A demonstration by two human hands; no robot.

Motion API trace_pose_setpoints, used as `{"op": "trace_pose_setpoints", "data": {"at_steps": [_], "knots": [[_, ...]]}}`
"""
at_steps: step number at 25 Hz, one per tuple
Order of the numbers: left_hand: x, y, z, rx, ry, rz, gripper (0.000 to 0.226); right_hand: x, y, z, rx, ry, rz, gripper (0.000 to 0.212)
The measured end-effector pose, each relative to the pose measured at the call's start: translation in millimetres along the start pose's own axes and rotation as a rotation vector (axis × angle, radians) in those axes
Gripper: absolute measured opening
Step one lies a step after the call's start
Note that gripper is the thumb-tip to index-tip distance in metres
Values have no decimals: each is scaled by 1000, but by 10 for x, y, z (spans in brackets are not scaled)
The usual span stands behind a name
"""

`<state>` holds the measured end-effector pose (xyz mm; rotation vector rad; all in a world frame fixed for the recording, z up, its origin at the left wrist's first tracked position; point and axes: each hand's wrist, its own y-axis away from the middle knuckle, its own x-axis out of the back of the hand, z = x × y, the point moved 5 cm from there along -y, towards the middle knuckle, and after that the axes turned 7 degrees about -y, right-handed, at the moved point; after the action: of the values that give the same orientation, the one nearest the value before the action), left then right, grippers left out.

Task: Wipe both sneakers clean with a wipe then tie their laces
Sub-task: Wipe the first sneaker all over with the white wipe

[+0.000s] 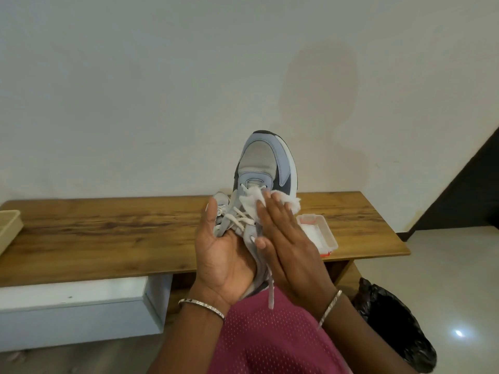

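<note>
A grey and light-blue sneaker (266, 160) is raised above the wooden table (108, 233), toe pointing up and away. My left hand (221, 255) grips its heel end from below and the left, thumb straight up. My right hand (283, 238) lies flat on the sneaker's right side, straight fingers pressing a white wipe (252, 202) onto the laces and upper. One loose white lace (270, 290) hangs down over my lap. Behind my left thumb a small grey part of what may be the second sneaker (222, 197) shows on the table.
An open white tub of wipes (320, 234) sits on the table right of my hands. A beige tray (8, 228) is at the table's left end. A white box (81, 306) stands under the table, and a black bin bag (391, 327) on the floor at right.
</note>
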<state>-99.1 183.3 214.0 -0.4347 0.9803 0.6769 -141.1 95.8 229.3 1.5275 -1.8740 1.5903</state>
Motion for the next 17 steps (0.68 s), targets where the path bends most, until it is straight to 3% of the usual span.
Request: {"op": "trace_pose_setpoints", "data": {"at_steps": [8,12,17], "knots": [[209,-112,34,-12,-21,88,89,-105,313,-123,-39,-253,19,46],[176,-179,12,2,-24,57,87,-95,155,54,12,-85,51,46],[109,-219,15,-29,0,67,81,-20,-93,197,-54,17,183,43]]}}
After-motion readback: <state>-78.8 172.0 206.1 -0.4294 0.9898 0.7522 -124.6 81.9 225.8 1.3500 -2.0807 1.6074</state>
